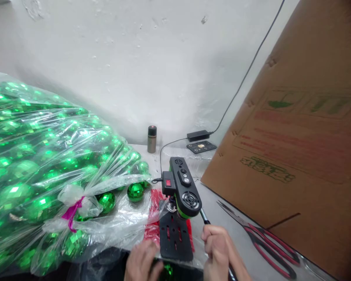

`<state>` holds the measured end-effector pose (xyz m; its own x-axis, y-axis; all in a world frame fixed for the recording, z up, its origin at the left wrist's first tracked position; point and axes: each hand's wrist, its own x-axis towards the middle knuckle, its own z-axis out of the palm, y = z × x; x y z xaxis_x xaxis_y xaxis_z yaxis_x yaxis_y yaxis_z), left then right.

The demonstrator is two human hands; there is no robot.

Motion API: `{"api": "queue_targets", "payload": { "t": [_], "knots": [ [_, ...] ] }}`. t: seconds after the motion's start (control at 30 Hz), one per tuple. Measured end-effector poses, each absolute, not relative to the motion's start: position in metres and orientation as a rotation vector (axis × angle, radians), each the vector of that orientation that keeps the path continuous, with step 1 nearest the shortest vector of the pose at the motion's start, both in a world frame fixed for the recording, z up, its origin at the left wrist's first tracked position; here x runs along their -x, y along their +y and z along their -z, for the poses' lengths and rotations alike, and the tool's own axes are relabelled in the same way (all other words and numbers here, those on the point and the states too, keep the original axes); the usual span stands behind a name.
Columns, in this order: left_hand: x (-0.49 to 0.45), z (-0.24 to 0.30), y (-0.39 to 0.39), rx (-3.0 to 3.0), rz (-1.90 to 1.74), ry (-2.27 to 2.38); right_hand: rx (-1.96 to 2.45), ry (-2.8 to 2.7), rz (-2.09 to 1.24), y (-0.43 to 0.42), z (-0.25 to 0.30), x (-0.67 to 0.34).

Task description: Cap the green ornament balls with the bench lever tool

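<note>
A small black and green press machine [181,195] with a red switch stands on the table over a black slotted base plate [175,238]. My right hand [218,249] is closed round the machine's black lever handle [204,216]. My left hand [142,263] rests at the near edge of the base plate, fingers curled beside a green faceted ball [167,270]. A red plastic bag [153,218] lies under the machine.
A big clear bag of green faceted balls [32,164], tied with a pink ribbon, fills the left. Loose green balls [135,192] lie by it. Red-handled scissors [266,244], a leaning cardboard sheet [298,132], a grey canister [151,139] and a power adapter [198,135] are around.
</note>
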<state>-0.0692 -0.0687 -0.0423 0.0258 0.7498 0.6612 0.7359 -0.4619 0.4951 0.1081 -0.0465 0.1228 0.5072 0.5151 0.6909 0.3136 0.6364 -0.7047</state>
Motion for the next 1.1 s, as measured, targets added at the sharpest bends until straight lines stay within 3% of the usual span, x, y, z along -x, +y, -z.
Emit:
{"api": "queue_targets", "payload": {
  "t": [0.07,0.17,0.3,0.47,0.6,0.77,1.1],
  "knots": [
    [0.087,0.0,-0.018,-2.079,-1.504,1.795,0.91,-1.089,-0.149,-0.046,-0.122,-0.11],
    [0.104,-0.051,0.054,-1.589,-1.036,2.143,0.897,-1.111,-0.146,-0.044,-0.121,-0.113],
    [0.111,-0.072,0.096,-1.434,-0.914,2.083,0.853,-1.19,-0.085,-0.04,-0.125,-0.115],
    [0.108,-0.061,0.061,-1.282,-1.115,1.938,0.843,-1.207,-0.079,-0.04,-0.133,-0.114],
    [0.081,-0.042,0.004,-0.971,-1.429,1.49,0.851,-1.187,-0.093,-0.039,-0.147,-0.112],
    [0.037,-0.017,-0.031,-0.998,-1.368,1.39,0.933,-1.197,-0.191,-0.04,-0.161,-0.115],
    [0.012,0.027,-0.017,-1.451,-1.311,1.473,0.922,-1.266,-0.218,-0.044,-0.159,-0.12]
  ]
}}
